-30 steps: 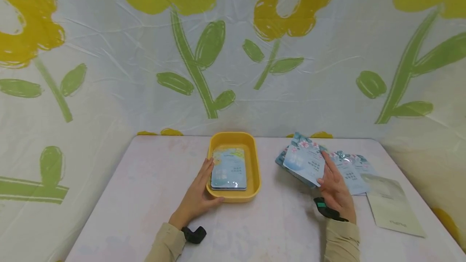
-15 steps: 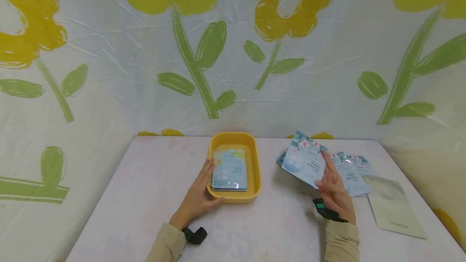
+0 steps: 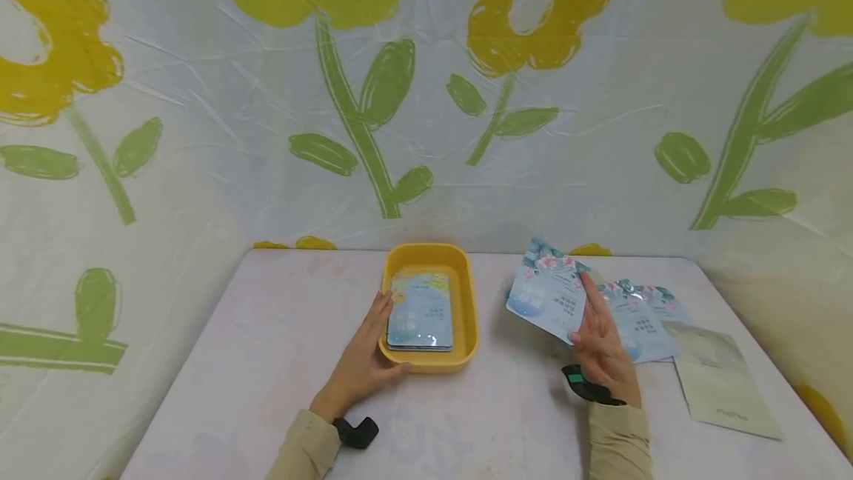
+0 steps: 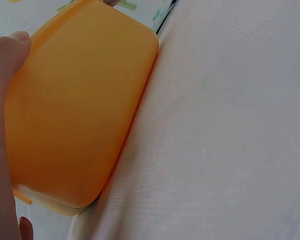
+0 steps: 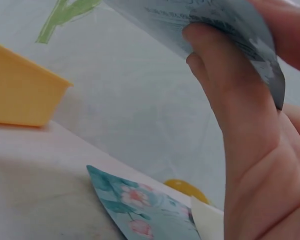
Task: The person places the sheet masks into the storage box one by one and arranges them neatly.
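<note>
My left hand (image 3: 360,352) holds the near left corner of a yellow plastic tray (image 3: 472,317), its thumb on the near side and fingers at the left rim. Inside the tray lies a small stack of blue flat packets (image 3: 420,312). To the right of the tray, my right hand (image 3: 605,347) pinches a pale blue flowered packet (image 3: 548,293) between thumb and fingers, raised above the table and tilted. In the right wrist view, another flowered packet (image 5: 140,205) lies below the hand. The head view hides most of that one behind the held packet.
Further blue flowered packets (image 3: 636,321) lie overlapping to the right of my right hand. Beside them is a plain pale green packet (image 3: 726,384) near the table's right edge. A flower-printed cloth (image 3: 586,132) rises behind the table (image 3: 480,428).
My right hand has shifted slightly left with the flowered packet, which now covers more of the packet below. My left hand and the tray stay put.
</note>
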### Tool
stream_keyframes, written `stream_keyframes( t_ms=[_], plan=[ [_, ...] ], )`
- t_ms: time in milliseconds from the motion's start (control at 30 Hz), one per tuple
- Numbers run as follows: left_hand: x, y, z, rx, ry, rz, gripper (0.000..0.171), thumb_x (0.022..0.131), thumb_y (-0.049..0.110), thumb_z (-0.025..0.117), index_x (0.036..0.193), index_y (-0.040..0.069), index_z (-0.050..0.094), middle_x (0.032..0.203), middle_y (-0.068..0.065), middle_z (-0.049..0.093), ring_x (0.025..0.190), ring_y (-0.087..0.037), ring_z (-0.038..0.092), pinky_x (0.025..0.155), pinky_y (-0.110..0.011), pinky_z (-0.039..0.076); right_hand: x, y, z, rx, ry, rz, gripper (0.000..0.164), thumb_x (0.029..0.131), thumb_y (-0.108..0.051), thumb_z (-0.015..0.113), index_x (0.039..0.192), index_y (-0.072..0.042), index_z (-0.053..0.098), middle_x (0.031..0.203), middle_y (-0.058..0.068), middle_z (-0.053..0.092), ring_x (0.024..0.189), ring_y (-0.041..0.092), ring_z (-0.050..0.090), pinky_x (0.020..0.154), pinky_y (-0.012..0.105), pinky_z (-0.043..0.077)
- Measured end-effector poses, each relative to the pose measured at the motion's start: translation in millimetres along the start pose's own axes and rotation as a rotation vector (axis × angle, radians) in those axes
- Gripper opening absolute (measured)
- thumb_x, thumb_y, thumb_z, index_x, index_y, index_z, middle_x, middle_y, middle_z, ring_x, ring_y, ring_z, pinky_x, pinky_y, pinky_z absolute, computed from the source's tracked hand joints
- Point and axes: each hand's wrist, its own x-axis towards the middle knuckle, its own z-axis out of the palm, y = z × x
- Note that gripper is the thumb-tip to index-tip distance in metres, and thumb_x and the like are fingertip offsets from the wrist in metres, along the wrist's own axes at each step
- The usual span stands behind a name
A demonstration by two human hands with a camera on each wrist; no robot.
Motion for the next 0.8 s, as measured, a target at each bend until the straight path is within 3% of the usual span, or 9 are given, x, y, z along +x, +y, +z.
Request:
stream_keyframes(
  t_ms=[133, 433, 800],
  plan=[
    [-0.4, 0.1, -0.2, 0.004, 0.000, -0.007, 0.107, 0.081, 0.058, 0.074, 0.158, 0.008, 0.020, 0.166, -0.003, 0.013, 0.152, -0.023, 0.007, 0.122, -0.041, 0.018, 3, 3, 0, -0.003, 0.034, 0.014, 0.101, 0.083, 0.034, 0.013, 0.160, -0.028, -0.007, 0.167, -0.010, -0.004, 0.147, 0.018, 0.027, 0.097, 0.033, 0.053],
    [-0.3, 1.6, -0.2, 0.004, 0.002, -0.005, 0.106, 0.082, 0.059, 0.073, 0.158, 0.007, 0.022, 0.166, -0.003, 0.014, 0.152, -0.023, 0.008, 0.122, -0.041, 0.018, 8, 14, 0, 0.051, 0.002, 0.038, 0.100, 0.084, 0.033, 0.011, 0.160, -0.031, -0.007, 0.167, -0.008, -0.002, 0.147, 0.023, 0.029, 0.099, 0.036, 0.052],
    [-0.5, 4.4, -0.4, 0.013, -0.008, -0.028, 0.107, 0.081, 0.057, 0.075, 0.159, 0.009, 0.020, 0.166, -0.002, 0.013, 0.152, -0.022, 0.007, 0.121, -0.043, 0.020, 18, 27, 4, -0.055, 0.027, 0.105, 0.101, 0.085, 0.034, 0.018, 0.160, -0.029, -0.005, 0.167, -0.007, 0.003, 0.147, 0.021, 0.029, 0.107, 0.037, 0.043]
  ],
)
